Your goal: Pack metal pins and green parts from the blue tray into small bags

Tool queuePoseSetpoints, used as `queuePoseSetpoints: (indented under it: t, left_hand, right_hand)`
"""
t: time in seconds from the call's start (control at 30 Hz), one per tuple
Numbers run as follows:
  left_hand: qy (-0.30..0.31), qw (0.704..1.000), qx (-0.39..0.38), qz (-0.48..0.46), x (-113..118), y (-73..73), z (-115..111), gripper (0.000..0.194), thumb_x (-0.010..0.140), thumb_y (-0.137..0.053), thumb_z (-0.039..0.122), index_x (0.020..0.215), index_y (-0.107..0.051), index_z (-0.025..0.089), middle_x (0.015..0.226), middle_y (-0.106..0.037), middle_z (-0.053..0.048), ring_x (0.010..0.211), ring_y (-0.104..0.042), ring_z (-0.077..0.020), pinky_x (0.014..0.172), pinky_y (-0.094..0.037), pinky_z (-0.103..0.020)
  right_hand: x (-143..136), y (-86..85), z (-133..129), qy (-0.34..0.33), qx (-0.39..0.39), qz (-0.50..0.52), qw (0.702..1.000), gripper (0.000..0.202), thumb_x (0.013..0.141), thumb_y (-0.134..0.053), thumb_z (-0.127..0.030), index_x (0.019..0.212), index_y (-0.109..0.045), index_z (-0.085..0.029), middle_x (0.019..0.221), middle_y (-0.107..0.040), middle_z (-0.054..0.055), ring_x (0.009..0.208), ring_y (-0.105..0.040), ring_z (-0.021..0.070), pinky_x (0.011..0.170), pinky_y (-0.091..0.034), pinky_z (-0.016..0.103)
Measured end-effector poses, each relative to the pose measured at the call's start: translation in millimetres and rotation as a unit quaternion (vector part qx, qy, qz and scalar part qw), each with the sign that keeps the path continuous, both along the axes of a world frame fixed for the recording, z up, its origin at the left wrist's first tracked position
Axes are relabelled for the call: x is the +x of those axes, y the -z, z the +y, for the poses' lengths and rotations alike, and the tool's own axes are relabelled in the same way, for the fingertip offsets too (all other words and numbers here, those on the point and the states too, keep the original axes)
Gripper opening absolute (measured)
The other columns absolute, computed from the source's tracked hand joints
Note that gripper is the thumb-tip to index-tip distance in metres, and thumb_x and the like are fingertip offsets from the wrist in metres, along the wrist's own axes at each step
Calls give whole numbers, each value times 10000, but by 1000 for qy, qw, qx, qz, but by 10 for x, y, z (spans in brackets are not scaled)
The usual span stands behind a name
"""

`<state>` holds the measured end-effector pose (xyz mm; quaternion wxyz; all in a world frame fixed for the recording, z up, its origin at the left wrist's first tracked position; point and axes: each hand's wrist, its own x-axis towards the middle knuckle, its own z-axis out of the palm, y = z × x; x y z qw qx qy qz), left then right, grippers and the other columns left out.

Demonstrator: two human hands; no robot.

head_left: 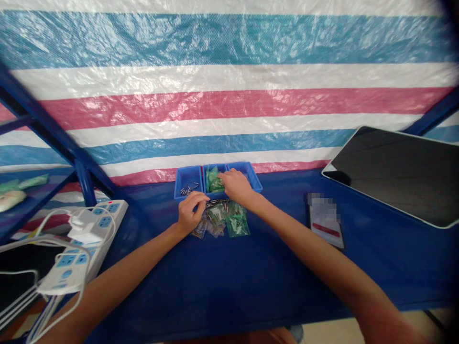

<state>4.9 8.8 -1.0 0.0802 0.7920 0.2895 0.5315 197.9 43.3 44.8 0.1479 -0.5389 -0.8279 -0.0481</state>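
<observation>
Near the counter's far edge (150, 189), the right hand (237, 186) best touches the bags (213, 180) lightly, the left hand (191, 211) kept clear; I cannot tell either grip's state.

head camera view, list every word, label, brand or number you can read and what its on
No text can be read.
Phone screen: pixelated or too blurred.
Power strip: markings too small.
Green bag nearest the camera: no legible label.
Large dark screen: no text seen.
</observation>
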Motion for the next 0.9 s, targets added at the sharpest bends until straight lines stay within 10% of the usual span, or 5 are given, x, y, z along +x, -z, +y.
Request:
queuePoseSetpoints:
  t: [0.3,0.6,0.9]
  left_hand:
    - [1,1000,-1,-2,3,-1,-5,147,880,-497,162,864,-644,162,835,-656,-57,811,-617,-147,742,-495,-285]
    - [-18,1000,9,-8,-6,12,1,157,888,-494,193,867,-646,159,815,-660,-58,799,-619,-149,736,-500,-289]
    - [-26,1000,11,-14,-4,-7,-8,149,880,-497,174,859,-644,163,817,-651,-52,794,-617,-146,731,-502,-282]
  right_hand:
    - [-39,68,72,-13,20,-20,1000,213,861,-471,-103,868,-679,-145,1014,-607,142,951,-521,251,817,-384,340]
    - [1,41,-246,-47,66,188,979,225,906,-441,-170,965,-659,-168,904,-660,75,844,-593,186,775,-418,281]
    - [-56,18,-560,-187,-94,2,978,268,769,-688,-310,1016,-668,-208,927,-666,73,822,-641,212,646,-424,260]
